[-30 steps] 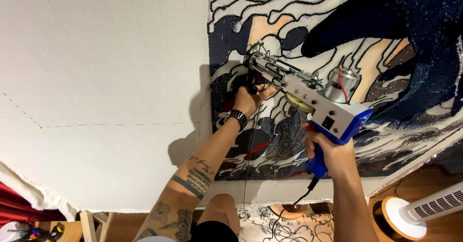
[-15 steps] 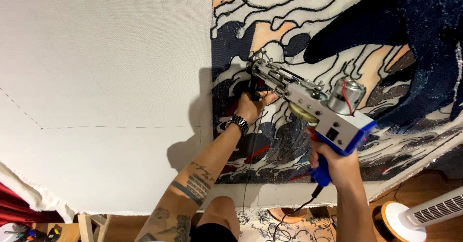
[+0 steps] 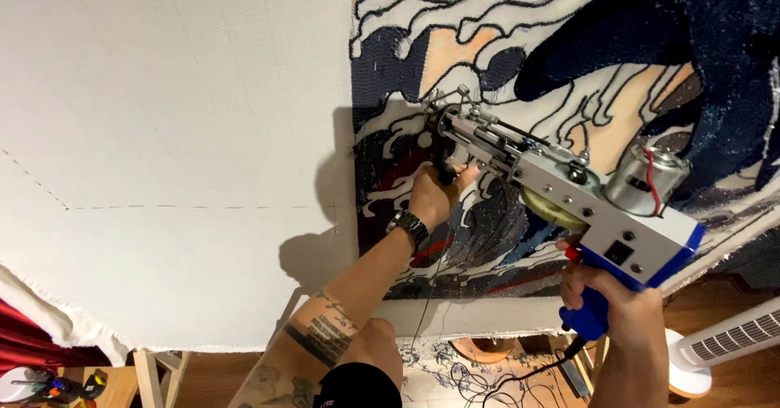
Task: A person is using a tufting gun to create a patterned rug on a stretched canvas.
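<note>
I hold a silver and blue tufting gun [image 3: 569, 193] against a stretched white cloth [image 3: 162, 132]. My left hand [image 3: 435, 197], with a wristwatch on the wrist, grips the gun's black front handle near the needle. My right hand [image 3: 617, 310] is wrapped around the blue rear grip. The needle end presses on the tufted rug design [image 3: 520, 58], a pattern of dark blue, cream, peach and red, at its left part near the bare cloth.
A dashed line is drawn across the bare cloth at the left. The wooden frame leg [image 3: 154, 375] shows below, a white fan [image 3: 723, 347] stands at the lower right, and a black cord [image 3: 520, 371] hangs from the gun.
The gun and both hands have shifted slightly up and to the right along the rug design. Both grips are unchanged.
</note>
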